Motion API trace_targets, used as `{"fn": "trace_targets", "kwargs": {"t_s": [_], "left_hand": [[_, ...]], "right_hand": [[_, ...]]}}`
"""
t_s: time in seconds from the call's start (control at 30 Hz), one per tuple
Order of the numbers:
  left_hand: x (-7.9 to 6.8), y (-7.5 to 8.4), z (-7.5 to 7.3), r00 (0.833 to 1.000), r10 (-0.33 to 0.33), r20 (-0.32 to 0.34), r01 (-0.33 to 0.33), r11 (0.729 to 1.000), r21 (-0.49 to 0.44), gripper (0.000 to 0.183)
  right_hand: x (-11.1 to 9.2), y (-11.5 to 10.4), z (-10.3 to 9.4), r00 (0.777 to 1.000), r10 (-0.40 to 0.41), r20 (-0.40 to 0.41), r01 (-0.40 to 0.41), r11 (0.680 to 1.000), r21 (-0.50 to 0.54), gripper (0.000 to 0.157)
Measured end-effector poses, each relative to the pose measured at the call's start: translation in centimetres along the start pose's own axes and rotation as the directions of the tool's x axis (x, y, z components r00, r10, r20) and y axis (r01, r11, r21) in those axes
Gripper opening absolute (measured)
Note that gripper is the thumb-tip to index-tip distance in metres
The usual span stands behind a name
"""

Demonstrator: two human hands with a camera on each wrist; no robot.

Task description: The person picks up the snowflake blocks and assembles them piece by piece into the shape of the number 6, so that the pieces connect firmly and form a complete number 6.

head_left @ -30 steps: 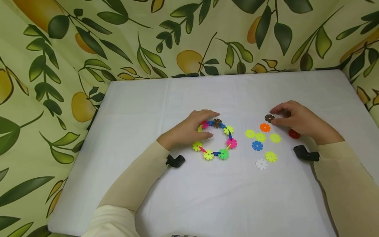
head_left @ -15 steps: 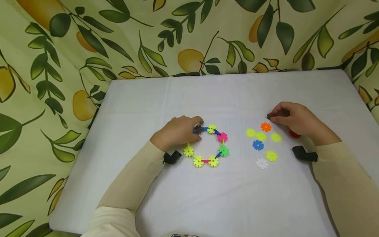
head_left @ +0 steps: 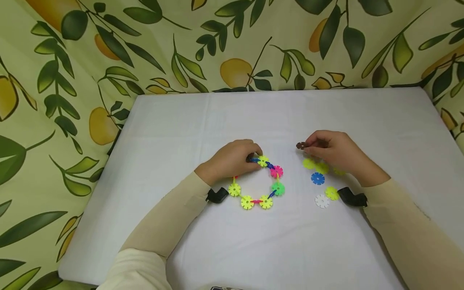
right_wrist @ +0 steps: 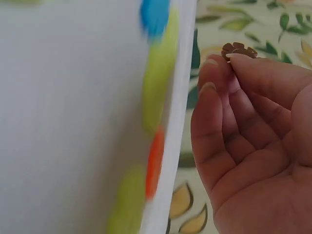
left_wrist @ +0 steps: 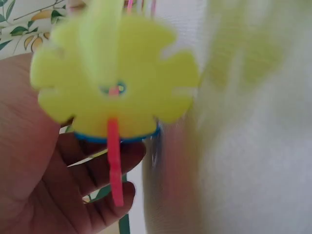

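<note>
My left hand [head_left: 233, 159] grips the far left part of a ring of linked plastic snowflake discs [head_left: 266, 202], its fingers hiding a few links. Yellow, pink, green and blue pieces make up the ring. Close up in the left wrist view, a yellow disc [left_wrist: 151, 58] from it has a pink disc [left_wrist: 114, 165] slotted in edge-on. Between thumb and fingertips my right hand [head_left: 337, 155] pinches a brown snowflake disc [head_left: 301, 146], held to the right of the ring. The right wrist view shows that brown disc [right_wrist: 239, 49] at the fingertips.
Loose discs lie under and in front of the right hand: several yellow ones, a blue disc [head_left: 317, 178] and a white disc [head_left: 322, 201]. An orange disc [right_wrist: 155, 163] shows in the right wrist view. A patterned curtain [head_left: 156, 48] stands behind the white table [head_left: 174, 133].
The right hand has picked up the brown disc and carried it left toward the ring. The left hand has taken hold of the ring, which has turned and shifted slightly nearer the body.
</note>
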State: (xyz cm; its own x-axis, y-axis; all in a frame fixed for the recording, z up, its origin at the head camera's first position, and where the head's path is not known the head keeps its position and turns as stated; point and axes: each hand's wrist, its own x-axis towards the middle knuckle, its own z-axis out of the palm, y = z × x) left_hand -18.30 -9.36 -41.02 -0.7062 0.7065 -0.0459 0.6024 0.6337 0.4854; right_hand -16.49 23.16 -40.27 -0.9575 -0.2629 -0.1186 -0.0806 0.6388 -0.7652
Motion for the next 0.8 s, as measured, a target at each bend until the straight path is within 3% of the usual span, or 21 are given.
{"fn": "trace_targets", "kwargs": {"t_s": [0.2, 0.43, 0.6, 0.8], "left_hand": [[0.2, 0.2, 0.2, 1.0, 0.009, 0.024, -0.009, 1.0, -0.012, 0.037], [0.5, -0.1, 0.5, 0.996, 0.082, -0.026, -0.083, 0.996, -0.043, 0.033], [0.7, -0.2, 0.7, 0.993, 0.11, -0.032, -0.112, 0.991, -0.071, 0.032], [0.6, -0.3, 0.7, 0.995, 0.1, -0.029, -0.102, 0.992, -0.075, 0.033]], "right_hand": [[1.2, -1.6, 1.8, 0.989, -0.123, 0.08, 0.124, 0.992, -0.006, 0.006], [2.7, -2.6, 3.1, 0.957, -0.244, 0.156, 0.241, 0.97, 0.038, 0.008], [3.3, -2.2, 3.5, 0.943, -0.268, 0.198, 0.268, 0.963, 0.025, 0.01], [3.5, -1.6, 3.6, 0.942, -0.255, 0.218, 0.256, 0.966, 0.023, 0.01]]}}
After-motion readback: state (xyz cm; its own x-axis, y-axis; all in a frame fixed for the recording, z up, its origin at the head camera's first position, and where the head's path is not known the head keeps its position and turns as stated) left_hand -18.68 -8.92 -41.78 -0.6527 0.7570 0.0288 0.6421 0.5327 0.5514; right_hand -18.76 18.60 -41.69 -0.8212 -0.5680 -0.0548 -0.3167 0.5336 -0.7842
